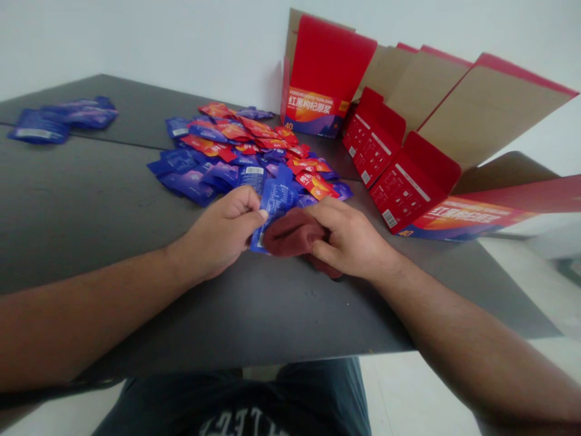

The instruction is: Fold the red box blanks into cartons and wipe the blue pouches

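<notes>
My left hand [224, 233] pinches a blue sachet [274, 206] by its left edge, thumb on top. My right hand [347, 239] is closed on a dark red cloth [290, 237] that presses against the sachet's lower end. Both hands rest on the dark grey table [91, 206], just in front of a heap of blue and red-orange sachets [245, 157].
Open red cardboard boxes stand and lie at the back right: one upright [320, 79], two smaller ones [376, 136] [411, 181] on their sides, one flat [472, 218]. A small pile of blue sachets [61, 118] sits far left. The table's edge runs near my lap.
</notes>
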A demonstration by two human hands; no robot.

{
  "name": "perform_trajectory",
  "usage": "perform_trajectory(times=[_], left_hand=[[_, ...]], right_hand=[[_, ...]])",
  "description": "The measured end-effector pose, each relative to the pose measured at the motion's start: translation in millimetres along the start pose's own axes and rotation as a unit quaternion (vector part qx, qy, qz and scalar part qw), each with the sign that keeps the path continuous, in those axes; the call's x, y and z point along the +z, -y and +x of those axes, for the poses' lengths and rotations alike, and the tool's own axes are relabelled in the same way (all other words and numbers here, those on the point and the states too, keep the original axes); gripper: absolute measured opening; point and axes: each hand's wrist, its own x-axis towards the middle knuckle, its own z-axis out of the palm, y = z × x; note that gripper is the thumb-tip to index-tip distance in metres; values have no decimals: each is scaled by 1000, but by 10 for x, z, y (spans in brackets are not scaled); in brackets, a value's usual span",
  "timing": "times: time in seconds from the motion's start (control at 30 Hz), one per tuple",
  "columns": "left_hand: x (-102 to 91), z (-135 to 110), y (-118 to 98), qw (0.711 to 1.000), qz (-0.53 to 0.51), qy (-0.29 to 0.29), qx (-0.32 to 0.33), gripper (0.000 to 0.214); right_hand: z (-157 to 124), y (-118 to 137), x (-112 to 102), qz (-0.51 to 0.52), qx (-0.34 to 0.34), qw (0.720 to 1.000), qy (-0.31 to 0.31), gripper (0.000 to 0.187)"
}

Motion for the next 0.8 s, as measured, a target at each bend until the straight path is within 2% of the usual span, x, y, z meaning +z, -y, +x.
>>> perform_trajectory(times=[0.1,0.23,0.3,0.47,0.53,0.6,0.67,0.8], left_hand=[[-1,-6,-1,1000,7,5,10,24],[15,-6,-28,999,-43,4,-19,25],[15,-5,-32,999,-47,3,-23,25],[-10,-5,-2,1000,-2,12,-6,25],[-9,-5,6,1000,-12,12,-9,25],[-4,-6,15,999,-30,16,-17,25],[-5,-7,33,999,-37,20,-21,24],[-39,-6,80,999,21,28,19,21]], right_hand=[[-1,18,-13,6,-38,999,37,33],[14,5,-68,-16,35,999,6,29],[14,-3,-68,-17,47,999,-6,28],[-6,13,-15,-2,-44,998,34,34],[-2,3,-20,-24,-8,1000,8,31],[7,-8,-37,-45,43,997,-47,24],[11,2,-46,-45,56,995,-76,18],[5,44,-34,-16,-9,1000,-13,21]])
